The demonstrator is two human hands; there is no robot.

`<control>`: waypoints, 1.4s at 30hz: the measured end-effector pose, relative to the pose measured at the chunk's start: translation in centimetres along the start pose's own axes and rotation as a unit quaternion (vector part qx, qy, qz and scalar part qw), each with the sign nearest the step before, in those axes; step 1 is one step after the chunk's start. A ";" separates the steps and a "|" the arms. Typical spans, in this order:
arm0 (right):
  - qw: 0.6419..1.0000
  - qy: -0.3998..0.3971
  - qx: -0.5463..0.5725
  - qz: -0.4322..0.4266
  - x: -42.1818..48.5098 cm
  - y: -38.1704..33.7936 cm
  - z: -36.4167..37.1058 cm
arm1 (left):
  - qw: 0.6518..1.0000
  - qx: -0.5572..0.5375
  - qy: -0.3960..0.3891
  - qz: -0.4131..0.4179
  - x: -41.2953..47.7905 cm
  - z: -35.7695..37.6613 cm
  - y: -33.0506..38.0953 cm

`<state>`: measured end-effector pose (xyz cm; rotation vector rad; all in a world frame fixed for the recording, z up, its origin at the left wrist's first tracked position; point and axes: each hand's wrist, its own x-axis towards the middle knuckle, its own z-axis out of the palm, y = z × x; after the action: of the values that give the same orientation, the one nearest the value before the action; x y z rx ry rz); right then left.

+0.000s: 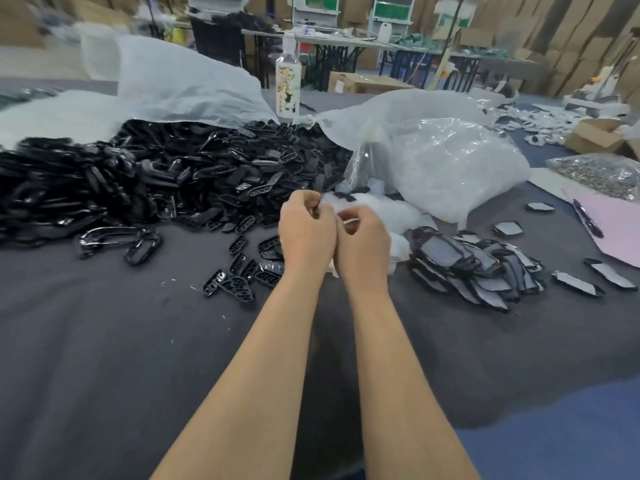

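A thin clear plastic bag [331,206], pinched in the grip of left hand [306,233] and right hand [363,242] beside the glossy black plastic-part heap [156,174], could be torn if tugged unevenly.

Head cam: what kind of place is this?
Probably a small factory or packing workshop: a big heap of black plastic parts spilling from a white sack, a stack of grey-faced pieces, cardboard cartons behind. The left hand and right hand pinch a clear bag.
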<state>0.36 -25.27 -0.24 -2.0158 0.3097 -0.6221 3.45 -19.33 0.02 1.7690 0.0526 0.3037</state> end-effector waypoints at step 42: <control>0.986 -0.158 -0.024 -0.048 -1.1 -2.6 11.3 | 0.985 -0.056 0.110 -0.117 3.1 -15.9 -7.5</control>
<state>5.55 -15.13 -2.85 -2.1468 0.0377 -0.3459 3.67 -1.88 -3.72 1.5923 0.3921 0.3221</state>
